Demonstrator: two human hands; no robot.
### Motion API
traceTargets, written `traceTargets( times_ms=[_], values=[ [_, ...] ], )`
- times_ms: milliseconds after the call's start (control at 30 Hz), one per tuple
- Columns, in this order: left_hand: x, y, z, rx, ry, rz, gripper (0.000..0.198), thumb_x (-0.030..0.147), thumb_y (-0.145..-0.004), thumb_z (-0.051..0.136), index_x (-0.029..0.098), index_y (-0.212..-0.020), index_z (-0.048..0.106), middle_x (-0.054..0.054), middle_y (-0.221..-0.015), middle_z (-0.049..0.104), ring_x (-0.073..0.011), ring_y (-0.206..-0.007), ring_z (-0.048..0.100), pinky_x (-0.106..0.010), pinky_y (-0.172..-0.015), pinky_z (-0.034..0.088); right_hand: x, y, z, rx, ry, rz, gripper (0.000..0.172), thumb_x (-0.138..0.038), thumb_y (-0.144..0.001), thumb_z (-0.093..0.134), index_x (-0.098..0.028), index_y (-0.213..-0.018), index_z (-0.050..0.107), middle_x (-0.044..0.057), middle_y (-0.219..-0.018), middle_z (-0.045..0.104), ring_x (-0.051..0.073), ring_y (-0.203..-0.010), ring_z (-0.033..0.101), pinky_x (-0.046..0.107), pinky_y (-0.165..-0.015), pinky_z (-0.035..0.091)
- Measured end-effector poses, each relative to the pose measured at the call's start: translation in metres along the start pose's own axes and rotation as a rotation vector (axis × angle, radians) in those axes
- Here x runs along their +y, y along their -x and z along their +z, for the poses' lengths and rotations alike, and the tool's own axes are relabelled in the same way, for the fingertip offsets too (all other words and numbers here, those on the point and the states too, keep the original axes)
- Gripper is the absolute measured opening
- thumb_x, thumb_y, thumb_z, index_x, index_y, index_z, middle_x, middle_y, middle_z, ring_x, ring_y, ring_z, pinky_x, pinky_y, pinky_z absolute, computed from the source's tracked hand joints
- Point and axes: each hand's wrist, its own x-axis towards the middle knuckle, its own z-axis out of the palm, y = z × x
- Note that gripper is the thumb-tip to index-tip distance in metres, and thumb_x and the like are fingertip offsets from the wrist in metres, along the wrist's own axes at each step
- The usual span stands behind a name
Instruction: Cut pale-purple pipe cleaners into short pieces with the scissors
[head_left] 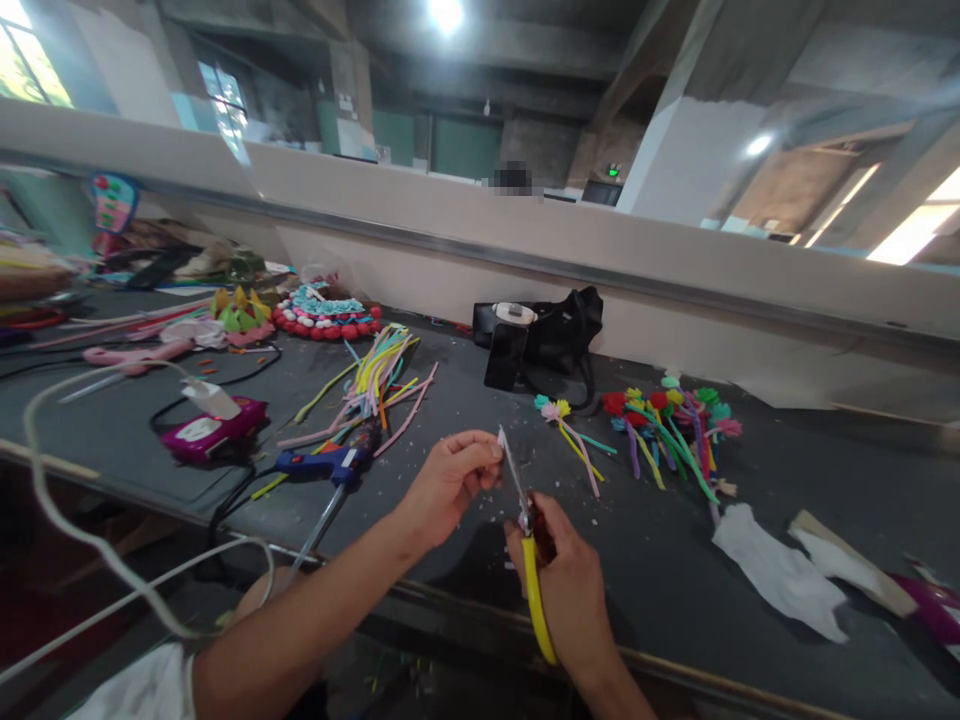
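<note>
My right hand [566, 575] grips a pair of scissors [534, 600] with yellow handles. The blades point up and away, toward my left hand [454, 485]. That hand is closed in a pinch on a small pale piece [501, 438], held right at the blade tips; its kind is too small to make out. Behind the hands lies a little group of pipe-cleaner flowers [555, 410] in blue, pink and yellow. To the right is a larger bunch of colourful pipe-cleaner flowers [667, 420].
Left of my hands lie a blue glue gun [322, 462], loose pipe cleaners [382, 365] and a purple power strip [214, 430] with a white cable. A black bag [562, 335] and a phone [505, 355] stand against the partition [420, 225]. White tissue [780, 575] lies at right.
</note>
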Motion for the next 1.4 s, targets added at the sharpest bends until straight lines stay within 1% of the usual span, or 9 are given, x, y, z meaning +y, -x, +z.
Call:
traceTargets(
  times_ms=[133, 300, 533, 633, 800, 933, 1000, 1133, 1400],
  values=[
    [0.0015, 0.0002, -0.0013, -0.02, 0.03, 0.016, 0.009, 0.019, -0.068, 0.069, 0.013, -0.068, 0.063, 0.003, -0.057, 0.056, -0.0063, -0.052, 0.048, -0.021, -0.058, 0.041, 0.0006, 0.001, 0.001, -0.008, 0.017, 0.018, 0.028, -0.036, -0.085, 0.054, -0.021, -0.106, 0.064, 0.0, -0.078, 0.067, 0.014, -0.065, 0.062, 0.022, -0.061, 0.048],
    [0.0016, 0.0012, 0.0002, -0.009, 0.047, 0.016, 0.008, 0.018, -0.067, 0.07, 0.014, -0.07, 0.064, 0.004, -0.057, 0.056, -0.0056, -0.05, 0.047, -0.021, -0.058, 0.041, -0.0005, 0.0017, 0.0001, 0.027, 0.043, 0.026, 0.029, -0.036, -0.083, 0.055, -0.021, -0.105, 0.066, 0.0, -0.078, 0.068, 0.013, -0.063, 0.062, 0.022, -0.059, 0.048],
    [-0.0003, -0.0002, -0.0007, -0.001, 0.036, 0.023, 0.009, 0.019, -0.068, 0.071, 0.013, -0.069, 0.064, 0.003, -0.057, 0.057, -0.0058, -0.051, 0.047, -0.021, -0.058, 0.042, 0.0033, 0.0018, 0.0002, -0.012, 0.125, 0.035, 0.027, -0.032, -0.083, 0.053, -0.023, -0.106, 0.064, 0.0, -0.08, 0.068, 0.015, -0.068, 0.063, 0.023, -0.064, 0.047],
    [-0.0013, -0.0007, -0.0016, 0.013, 0.033, 0.016, 0.01, 0.02, -0.067, 0.072, 0.013, -0.069, 0.065, 0.002, -0.057, 0.057, -0.006, -0.051, 0.047, -0.021, -0.057, 0.041, 0.004, 0.0022, 0.0014, -0.027, 0.133, 0.027, 0.023, -0.032, -0.084, 0.052, -0.023, -0.101, 0.063, -0.001, -0.077, 0.066, 0.015, -0.067, 0.061, 0.023, -0.063, 0.044],
    [-0.0007, -0.0001, -0.0017, 0.006, 0.018, 0.031, 0.009, 0.019, -0.067, 0.071, 0.013, -0.069, 0.065, 0.002, -0.057, 0.057, -0.0066, -0.051, 0.047, -0.021, -0.057, 0.041, 0.0007, 0.0018, -0.0001, -0.055, 0.102, 0.033, 0.016, -0.033, -0.086, 0.05, -0.024, -0.091, 0.062, -0.004, -0.069, 0.06, 0.012, -0.059, 0.054, 0.02, -0.056, 0.039],
    [0.0003, 0.0008, -0.0015, -0.001, 0.015, 0.042, 0.009, 0.02, -0.068, 0.071, 0.014, -0.068, 0.064, 0.003, -0.056, 0.055, -0.0068, -0.051, 0.047, -0.021, -0.058, 0.041, -0.0003, 0.002, -0.0018, -0.072, 0.093, 0.035, 0.017, -0.035, -0.088, 0.049, -0.023, -0.083, 0.06, -0.006, -0.062, 0.055, 0.01, -0.054, 0.049, 0.019, -0.054, 0.036],
    [0.0004, 0.0008, -0.0016, -0.01, 0.015, 0.048, 0.009, 0.02, -0.069, 0.07, 0.014, -0.068, 0.063, 0.003, -0.056, 0.055, -0.0068, -0.051, 0.047, -0.022, -0.059, 0.041, 0.0004, 0.0023, -0.0012, -0.062, 0.087, 0.038, 0.017, -0.037, -0.087, 0.051, -0.023, -0.086, 0.061, -0.006, -0.062, 0.055, 0.01, -0.054, 0.049, 0.019, -0.054, 0.037],
    [0.0002, 0.0004, -0.0021, -0.019, 0.026, 0.055, 0.008, 0.019, -0.071, 0.069, 0.014, -0.069, 0.063, 0.003, -0.055, 0.054, -0.0069, -0.052, 0.047, -0.022, -0.061, 0.042, 0.0019, 0.0018, 0.0016, -0.054, 0.09, 0.035, 0.02, -0.037, -0.086, 0.051, -0.023, -0.094, 0.062, -0.004, -0.069, 0.061, 0.012, -0.057, 0.054, 0.02, -0.055, 0.039],
    [0.0, -0.0001, -0.0028, -0.013, 0.025, 0.052, 0.006, 0.018, -0.07, 0.069, 0.014, -0.069, 0.064, 0.002, -0.058, 0.056, -0.0067, -0.053, 0.047, -0.021, -0.059, 0.041, 0.0023, 0.0018, 0.001, -0.068, 0.078, 0.032, 0.022, -0.039, -0.086, 0.05, -0.023, -0.096, 0.061, -0.003, -0.075, 0.063, 0.013, -0.062, 0.057, 0.02, -0.058, 0.042]
  ],
)
